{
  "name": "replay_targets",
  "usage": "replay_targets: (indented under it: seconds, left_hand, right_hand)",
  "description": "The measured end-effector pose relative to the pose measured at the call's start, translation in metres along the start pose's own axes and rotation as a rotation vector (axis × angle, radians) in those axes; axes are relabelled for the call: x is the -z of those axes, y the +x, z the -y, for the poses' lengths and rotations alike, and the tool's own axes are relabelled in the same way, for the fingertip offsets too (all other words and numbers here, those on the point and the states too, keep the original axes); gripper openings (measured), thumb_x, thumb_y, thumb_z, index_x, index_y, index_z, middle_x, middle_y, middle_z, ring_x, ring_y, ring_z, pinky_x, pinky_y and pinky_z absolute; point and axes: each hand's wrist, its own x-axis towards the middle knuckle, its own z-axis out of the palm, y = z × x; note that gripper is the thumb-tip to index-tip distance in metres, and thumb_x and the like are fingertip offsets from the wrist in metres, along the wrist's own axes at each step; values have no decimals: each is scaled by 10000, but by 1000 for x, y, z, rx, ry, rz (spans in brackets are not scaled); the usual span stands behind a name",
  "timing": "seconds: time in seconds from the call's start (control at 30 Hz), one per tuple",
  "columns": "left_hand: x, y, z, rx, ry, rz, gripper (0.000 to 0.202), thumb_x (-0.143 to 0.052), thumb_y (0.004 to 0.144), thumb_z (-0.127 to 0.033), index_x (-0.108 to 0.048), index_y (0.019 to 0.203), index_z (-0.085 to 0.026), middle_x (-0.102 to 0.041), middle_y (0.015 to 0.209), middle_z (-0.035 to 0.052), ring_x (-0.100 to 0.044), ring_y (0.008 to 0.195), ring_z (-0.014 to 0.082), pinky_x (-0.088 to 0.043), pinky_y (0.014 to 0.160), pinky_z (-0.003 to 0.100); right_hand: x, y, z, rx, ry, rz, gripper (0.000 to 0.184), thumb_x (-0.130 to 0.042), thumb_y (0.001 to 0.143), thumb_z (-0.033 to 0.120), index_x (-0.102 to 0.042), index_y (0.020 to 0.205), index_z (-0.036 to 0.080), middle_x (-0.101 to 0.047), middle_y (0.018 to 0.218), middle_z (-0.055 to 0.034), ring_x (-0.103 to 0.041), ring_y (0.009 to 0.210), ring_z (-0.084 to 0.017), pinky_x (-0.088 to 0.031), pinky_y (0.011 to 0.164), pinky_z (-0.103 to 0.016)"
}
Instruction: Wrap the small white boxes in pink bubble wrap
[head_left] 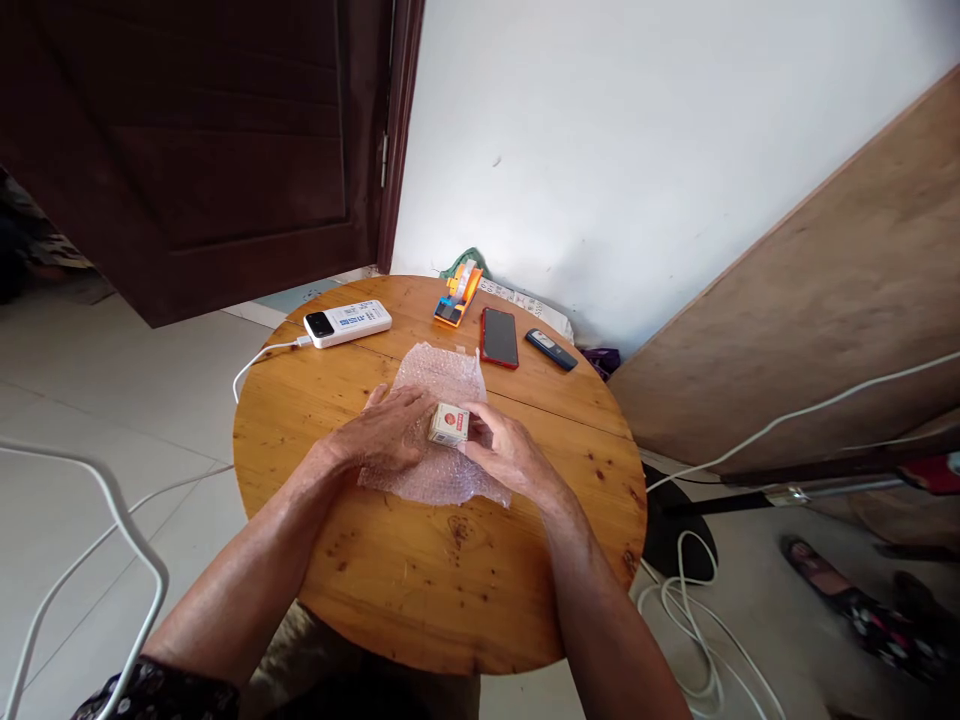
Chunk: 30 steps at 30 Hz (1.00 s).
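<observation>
A small white box (450,424) with red print sits on a sheet of bubble wrap (439,480) spread on the round wooden table. My left hand (394,428) lies flat on the wrap with its fingers stretched out, fingertips close to the box's left side. On the other side, my right hand (506,445) has its thumb and fingers at the box's right edge, gripping it. The palm side of both hands is hidden.
Behind the wrap on the wooden table (450,590) are an orange tape dispenser (459,295), a red-edged phone (499,338) and a dark handheld device (551,349). A white power bank (349,324) with a cable lies back left. Loose white cables (686,620) trail over the floor.
</observation>
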Motion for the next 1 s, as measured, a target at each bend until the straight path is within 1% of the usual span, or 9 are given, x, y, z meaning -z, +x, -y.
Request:
replay_targets:
  seconds: [0.13, 0.37, 0.47, 0.6, 0.7, 0.77, 0.83, 0.93, 1.0]
  left_hand:
    - [1, -2, 2, -1, -3, 17, 767, -585, 782, -300, -323, 1496, -207, -255, 1640, 150, -200, 1529, 288, -127, 1239, 529]
    - [0, 0, 7, -26, -7, 11, 768, -605, 775, -297, -355, 1493, -185, -289, 1627, 154, -224, 1522, 293, -156, 1240, 500]
    - [0, 0, 8, -33, -14, -10, 765, -614, 759, -289, -382, 1479, -180, -319, 1615, 155, -253, 1512, 300, -184, 1233, 506]
    - [0, 2, 5, -35, -49, -104, 712, -596, 752, -230, -450, 1443, -137, -429, 1553, 162, -365, 1457, 311, -266, 1214, 488]
    - [6, 1, -3, 24, -48, -240, 577, -562, 783, -208, -551, 1356, -150, -597, 1400, 141, -528, 1323, 303, -374, 1152, 464]
    - [14, -5, -11, 63, -18, -332, 423, -544, 809, -205, -650, 1217, -171, -683, 1252, 122, -606, 1209, 298, -427, 1097, 460]
    - [22, -18, -20, 90, 11, -332, 257, -522, 841, -219, -716, 1007, -186, -729, 1096, 111, -647, 1104, 304, -470, 1025, 480]
    - [25, -42, -32, -32, 58, -225, 222, -604, 813, -269, -701, 1004, -211, -720, 1058, 82, -641, 1053, 292, -473, 994, 474]
    - [19, -56, -37, -93, 113, -198, 315, -639, 762, -228, -673, 1075, -217, -674, 1177, 94, -579, 1161, 311, -423, 1050, 494]
  right_hand:
    - [0, 0, 3, 11, -20, -12, 480, -635, 767, 77, -601, 1220, 232, -711, 1152, -63, -672, 1029, -226, -513, 915, -381]
    - [3, -2, 10, 28, -100, 9, 464, -631, 792, 81, -600, 1229, 233, -705, 1144, -70, -655, 1040, -233, -492, 924, -394]
    - [4, -4, 8, 47, -105, 3, 543, -645, 794, 93, -564, 1308, 247, -677, 1232, -81, -632, 1126, -244, -481, 978, -420]
    - [11, -6, 0, 29, -132, -8, 659, -686, 796, 171, -482, 1420, 235, -566, 1420, -130, -552, 1283, -293, -439, 1072, -495]
    - [19, -8, -5, -3, -171, -3, 589, -637, 839, 181, -495, 1410, 200, -553, 1432, -156, -540, 1304, -307, -443, 1076, -518]
    - [23, -12, -7, -4, -195, 32, 515, -603, 863, 167, -531, 1373, 183, -581, 1396, -159, -557, 1285, -301, -451, 1072, -514]
    - [23, -19, -8, 2, -221, 63, 465, -606, 867, 170, -567, 1330, 178, -600, 1367, -157, -568, 1272, -297, -447, 1083, -512]
    - [20, -36, -4, 40, -241, 10, 432, -612, 870, 182, -588, 1300, 208, -551, 1425, -141, -520, 1330, -286, -399, 1133, -516]
    - [17, -48, 3, 86, -220, -2, 414, -607, 881, 204, -591, 1294, 238, -506, 1472, -118, -487, 1364, -266, -383, 1152, -501]
